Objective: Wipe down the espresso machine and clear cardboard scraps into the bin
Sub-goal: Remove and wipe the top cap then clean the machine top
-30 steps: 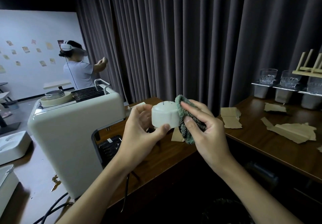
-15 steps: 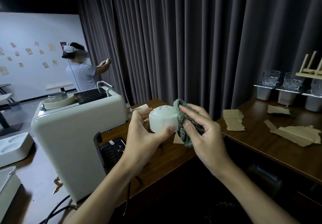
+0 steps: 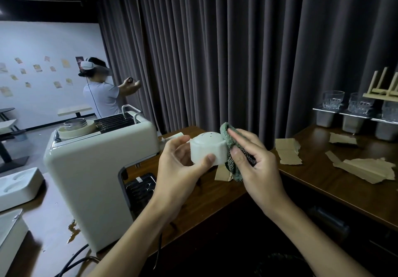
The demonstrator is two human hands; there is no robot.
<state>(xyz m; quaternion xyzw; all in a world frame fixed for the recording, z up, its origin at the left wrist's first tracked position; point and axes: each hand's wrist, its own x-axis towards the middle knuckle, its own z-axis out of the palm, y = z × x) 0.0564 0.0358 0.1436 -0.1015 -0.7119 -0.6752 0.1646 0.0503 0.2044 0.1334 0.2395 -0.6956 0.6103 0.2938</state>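
Note:
My left hand [image 3: 178, 169] grips a round white knob [image 3: 207, 148] held up in front of me, thumb on its lower rim. My right hand [image 3: 256, 169] holds a green knitted cloth [image 3: 229, 138] pressed against the knob's right side. The cream espresso machine [image 3: 90, 169] stands at the left on the brown wooden counter [image 3: 215, 197], its black drip tray facing me. Cardboard scraps lie on the counter: one stack [image 3: 287, 149] just right of my hands, a large torn piece [image 3: 366, 167] farther right, a small one [image 3: 342, 138] near the back.
Glass tumblers [image 3: 332, 100] sit on steel containers at the back right beside a wooden rack [image 3: 385, 89]. A dark curtain hangs behind the counter. White trays [image 3: 18, 185] lie at the left. Another person with a headset stands at the far left. Black cables run below the machine.
Both hands with the knob and cloth have shifted slightly. The knob has turned in my left hand so its domed top faces up, and the cloth now sits against its right side.

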